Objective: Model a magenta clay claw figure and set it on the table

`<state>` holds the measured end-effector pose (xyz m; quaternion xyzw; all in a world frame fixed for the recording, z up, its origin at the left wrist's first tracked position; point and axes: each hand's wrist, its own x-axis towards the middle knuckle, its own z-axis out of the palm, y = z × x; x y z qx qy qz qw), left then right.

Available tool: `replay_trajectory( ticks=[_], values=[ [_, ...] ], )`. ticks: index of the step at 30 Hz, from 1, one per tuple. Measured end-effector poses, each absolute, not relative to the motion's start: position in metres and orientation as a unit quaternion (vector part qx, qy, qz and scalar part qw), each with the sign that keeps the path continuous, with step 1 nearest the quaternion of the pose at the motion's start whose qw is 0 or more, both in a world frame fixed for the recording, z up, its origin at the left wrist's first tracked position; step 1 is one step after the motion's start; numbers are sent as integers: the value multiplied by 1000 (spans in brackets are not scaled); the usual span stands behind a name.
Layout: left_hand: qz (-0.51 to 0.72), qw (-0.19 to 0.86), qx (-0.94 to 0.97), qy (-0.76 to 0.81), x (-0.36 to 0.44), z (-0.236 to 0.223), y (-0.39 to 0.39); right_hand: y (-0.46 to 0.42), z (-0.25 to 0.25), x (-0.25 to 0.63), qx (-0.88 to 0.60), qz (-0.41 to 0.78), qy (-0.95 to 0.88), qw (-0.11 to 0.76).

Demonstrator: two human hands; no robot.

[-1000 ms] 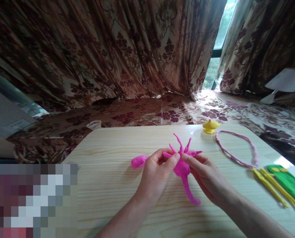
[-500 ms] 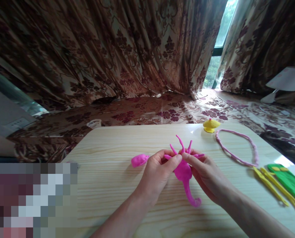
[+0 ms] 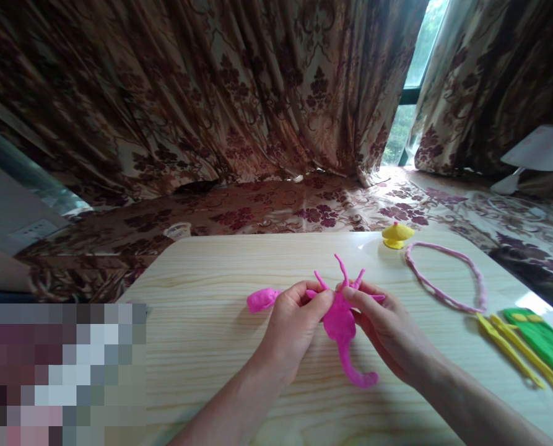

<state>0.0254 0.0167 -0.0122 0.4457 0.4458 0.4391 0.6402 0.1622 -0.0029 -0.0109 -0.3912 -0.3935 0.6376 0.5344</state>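
Note:
Between my hands is a bright pink clay figure (image 3: 339, 323), with a rounded flat body, several thin prongs fanning out at the far end and a curled tail toward me. My left hand (image 3: 299, 313) pinches its left upper edge between thumb and fingers. On the right upper edge, my right hand (image 3: 381, 313) grips it the same way, thumb on top. Some fingertips are hidden behind the figure. A pink clay lump (image 3: 261, 300) lies on the table just left of my left hand.
On the pale wooden table (image 3: 202, 347), a yellow clay piece with a pink tip (image 3: 397, 234) stands at the back right. Near it lie a pink clay loop (image 3: 443, 297), yellow clay tools (image 3: 508, 350) and a green clay slab (image 3: 539, 337). A lamp (image 3: 536, 148) stands beyond.
My hands have spread slightly apart at the figure's top, showing more of its body. The body and tail have shifted a little to the left.

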Motion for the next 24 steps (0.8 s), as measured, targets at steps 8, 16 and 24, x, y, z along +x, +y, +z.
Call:
replay_trajectory(
  ticks=[8,16,24],
  values=[
    [443,715,400,365,25,-1,18,-1,-13,165,-391,629,-408,533],
    [474,680,392,400,23,-1,19,-4,0,165,-397,608,-462,509],
    [551,631,365,406,17,1,28,-2,-15,160,-479,513,-575,421]
  ],
)
